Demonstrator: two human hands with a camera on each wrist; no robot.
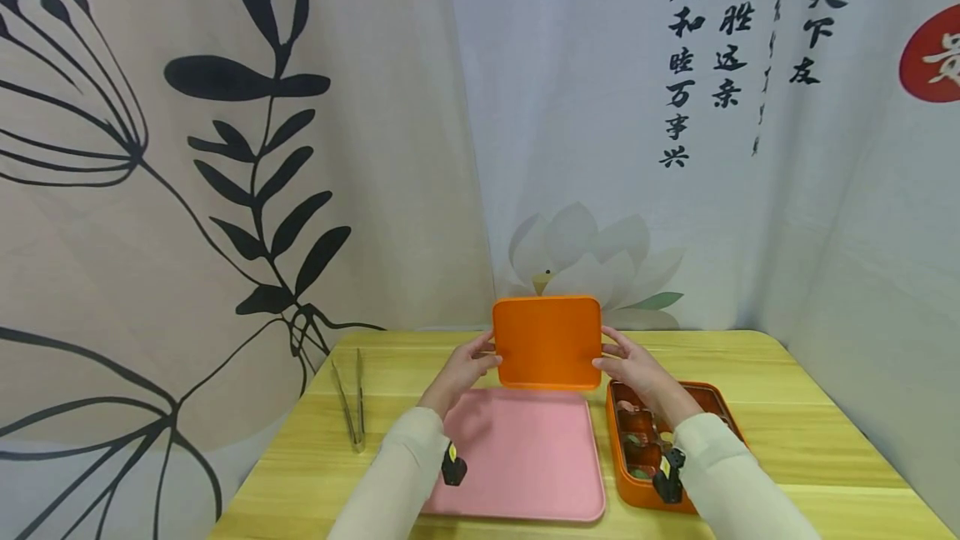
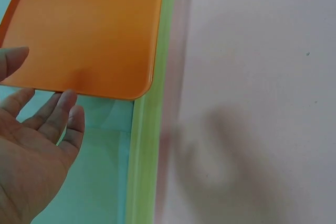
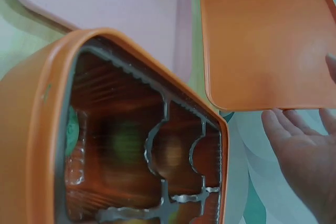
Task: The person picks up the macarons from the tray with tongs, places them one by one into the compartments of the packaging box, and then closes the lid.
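An orange lid (image 1: 549,344) with a raised rim is held up by both hands, its flat face turned toward me, over the far edge of the pink tray (image 1: 525,461). My left hand (image 1: 467,369) grips its left side, thumb at the front face and fingers at the edge. On the opposite side my right hand (image 1: 637,367) holds the lid the same way. Beneath the right forearm stands an orange box (image 3: 31,108) without a cover, split by clear dividers (image 3: 165,208). Small pieces lie in its compartments, among them a green one (image 3: 72,132).
Metal tongs (image 1: 360,398) lie on the wooden table (image 1: 300,473) left of the tray. A printed curtain (image 1: 405,148) hangs right behind the table's far edge and along its right side. The box sits close beside the tray's right edge.
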